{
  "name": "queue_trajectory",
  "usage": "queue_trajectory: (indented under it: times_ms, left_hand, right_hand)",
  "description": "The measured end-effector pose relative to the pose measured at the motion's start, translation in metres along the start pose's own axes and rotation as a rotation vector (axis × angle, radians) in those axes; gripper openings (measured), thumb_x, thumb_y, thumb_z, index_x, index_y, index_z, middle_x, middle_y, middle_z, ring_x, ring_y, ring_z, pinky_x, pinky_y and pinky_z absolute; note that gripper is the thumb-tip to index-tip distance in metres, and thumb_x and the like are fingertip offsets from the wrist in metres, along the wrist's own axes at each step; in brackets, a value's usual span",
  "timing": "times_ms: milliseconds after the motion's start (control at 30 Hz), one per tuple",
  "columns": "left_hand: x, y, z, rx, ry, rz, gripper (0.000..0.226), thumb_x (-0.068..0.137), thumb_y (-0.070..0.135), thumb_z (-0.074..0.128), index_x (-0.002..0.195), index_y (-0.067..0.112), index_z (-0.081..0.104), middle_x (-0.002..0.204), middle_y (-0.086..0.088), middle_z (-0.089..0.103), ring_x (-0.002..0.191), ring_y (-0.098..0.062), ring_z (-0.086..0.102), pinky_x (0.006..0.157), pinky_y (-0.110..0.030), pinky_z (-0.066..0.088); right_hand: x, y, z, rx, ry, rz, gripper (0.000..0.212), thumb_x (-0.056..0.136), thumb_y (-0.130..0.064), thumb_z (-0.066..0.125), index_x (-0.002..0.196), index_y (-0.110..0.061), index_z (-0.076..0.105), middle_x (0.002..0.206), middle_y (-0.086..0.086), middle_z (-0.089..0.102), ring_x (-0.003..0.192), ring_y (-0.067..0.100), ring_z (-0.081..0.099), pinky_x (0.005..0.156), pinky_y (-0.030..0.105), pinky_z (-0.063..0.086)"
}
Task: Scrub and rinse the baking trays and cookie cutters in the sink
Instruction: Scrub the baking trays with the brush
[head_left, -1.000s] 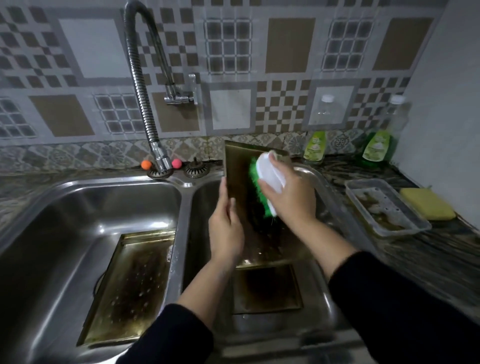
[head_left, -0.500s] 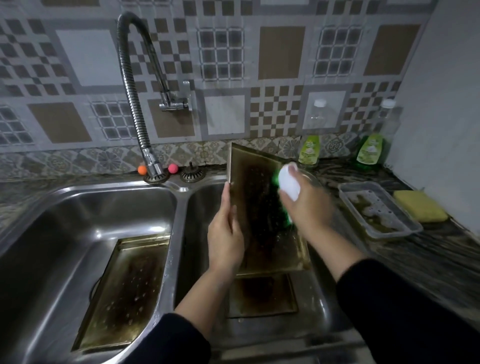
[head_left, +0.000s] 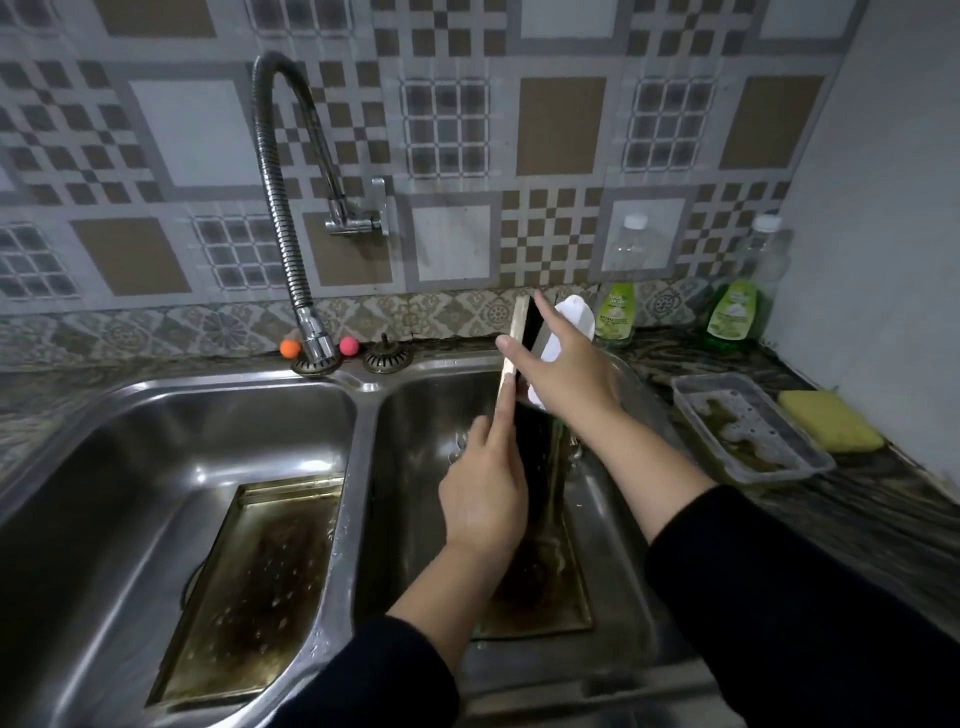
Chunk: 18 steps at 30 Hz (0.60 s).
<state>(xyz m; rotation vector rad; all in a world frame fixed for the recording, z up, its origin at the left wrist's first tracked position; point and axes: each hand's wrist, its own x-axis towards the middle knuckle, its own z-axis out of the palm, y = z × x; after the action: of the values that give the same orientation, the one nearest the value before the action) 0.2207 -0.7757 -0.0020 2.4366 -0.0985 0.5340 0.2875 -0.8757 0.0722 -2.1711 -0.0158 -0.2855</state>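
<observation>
Your left hand (head_left: 483, 499) pinches the near edge of a baking tray (head_left: 537, 441) held edge-on and upright over the right basin of the sink (head_left: 363, 415). Your right hand (head_left: 563, 364) curls round a white scrub brush (head_left: 571, 325), fingertips steadying the tray's top edge. Brace the tray firmly before scrubbing its other face. A second tray (head_left: 249, 587) lies in the left basin, a third (head_left: 540, 587) beneath your hands.

We see brown-and-grey checkered wall tiles (head_left: 561, 114), green soap bottles (head_left: 615, 317), a yellow sponge (head_left: 831, 421), a white brush (head_left: 569, 332), dark-stained gold trays (head_left: 249, 587), black sleeves (head_left: 779, 597).
</observation>
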Motion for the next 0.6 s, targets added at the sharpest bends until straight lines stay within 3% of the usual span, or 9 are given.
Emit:
queue_trajectory:
  times_ms: [67, 167, 267, 333, 400, 433, 533, 600]
  left_hand:
    - [-0.003, 0.001, 0.002, 0.028, -0.029, -0.007, 0.065, 0.102, 0.024, 0.030, 0.145, 0.048, -0.014, 0.103, 0.006, 0.042, 0.072, -0.014, 0.048, 0.050, -0.030, 0.037]
    - [-0.005, -0.008, -0.001, -0.014, -0.094, 0.031, 0.062, 0.102, 0.032, 0.027, 0.140, 0.054, -0.017, 0.102, 0.007, 0.037, 0.073, -0.014, 0.048, 0.051, -0.028, 0.038]
    - [-0.001, -0.016, -0.010, -0.263, -0.218, 0.011, 0.050, 0.100, 0.047, 0.020, 0.140, 0.058, -0.009, 0.109, 0.008, 0.038, 0.082, -0.006, 0.052, 0.072, -0.029, 0.045]
    - [0.006, -0.025, -0.012, -0.415, -0.253, -0.076, 0.051, 0.097, 0.052, 0.017, 0.143, 0.054, -0.006, 0.129, 0.010, 0.038, 0.105, 0.007, 0.047, 0.090, -0.026, 0.035]
    - [0.013, -0.040, -0.010, -0.452, -0.252, -0.182, 0.053, 0.093, 0.059, 0.015, 0.141, 0.056, -0.006, 0.150, -0.001, 0.029, 0.131, -0.011, 0.038, 0.102, -0.031, 0.028]
    - [0.015, -0.049, -0.008, -0.446, -0.258, -0.229, 0.053, 0.092, 0.061, 0.016, 0.140, 0.057, -0.007, 0.152, -0.004, 0.027, 0.134, -0.018, 0.036, 0.103, -0.032, 0.027]
    - [0.017, -0.066, -0.003, -0.481, -0.307, -0.359, 0.058, 0.094, 0.061, 0.024, 0.145, 0.053, -0.004, 0.153, -0.002, 0.030, 0.137, -0.021, 0.034, 0.106, -0.032, 0.027]
    - [0.014, -0.070, 0.001, -0.575, -0.311, -0.395, 0.062, 0.093, 0.062, 0.031, 0.146, 0.053, 0.001, 0.153, 0.003, 0.034, 0.137, -0.019, 0.036, 0.107, -0.032, 0.028]
  right_hand:
    - [-0.001, -0.005, 0.006, -0.018, 0.058, 0.019, 0.067, 0.084, -0.053, 0.059, 0.143, -0.050, 0.026, 0.144, -0.009, 0.046, 0.115, 0.021, 0.055, 0.083, 0.031, 0.047]
    - [-0.007, -0.004, 0.013, 0.050, 0.098, 0.066, 0.065, 0.084, -0.044, 0.062, 0.141, -0.050, 0.031, 0.137, -0.010, 0.052, 0.103, 0.015, 0.058, 0.074, 0.028, 0.050]
    - [-0.008, -0.003, 0.012, 0.150, 0.103, 0.062, 0.065, 0.081, -0.040, 0.064, 0.138, -0.051, 0.035, 0.142, -0.010, 0.048, 0.107, 0.022, 0.061, 0.080, 0.039, 0.057]
    - [-0.006, -0.003, 0.007, 0.233, 0.101, 0.054, 0.065, 0.080, -0.038, 0.066, 0.137, -0.050, 0.037, 0.145, -0.011, 0.044, 0.110, 0.026, 0.061, 0.081, 0.042, 0.057]
    - [-0.006, -0.005, -0.003, 0.354, 0.087, 0.064, 0.064, 0.084, -0.032, 0.066, 0.139, -0.046, 0.037, 0.145, -0.009, 0.043, 0.108, 0.023, 0.062, 0.067, 0.028, 0.057]
    - [-0.007, -0.005, -0.008, 0.436, 0.077, 0.077, 0.063, 0.086, -0.026, 0.065, 0.141, -0.041, 0.037, 0.142, -0.009, 0.046, 0.103, 0.022, 0.063, 0.060, 0.025, 0.056]
    - [-0.010, -0.002, -0.022, 0.622, 0.057, 0.127, 0.059, 0.091, -0.019, 0.061, 0.143, -0.034, 0.037, 0.120, -0.020, 0.053, 0.108, 0.034, 0.060, 0.071, 0.036, 0.055]
    - [-0.010, 0.007, -0.023, 0.664, 0.052, 0.166, 0.059, 0.091, -0.021, 0.061, 0.143, -0.034, 0.037, 0.114, -0.019, 0.058, 0.104, 0.033, 0.062, 0.054, 0.024, 0.047]
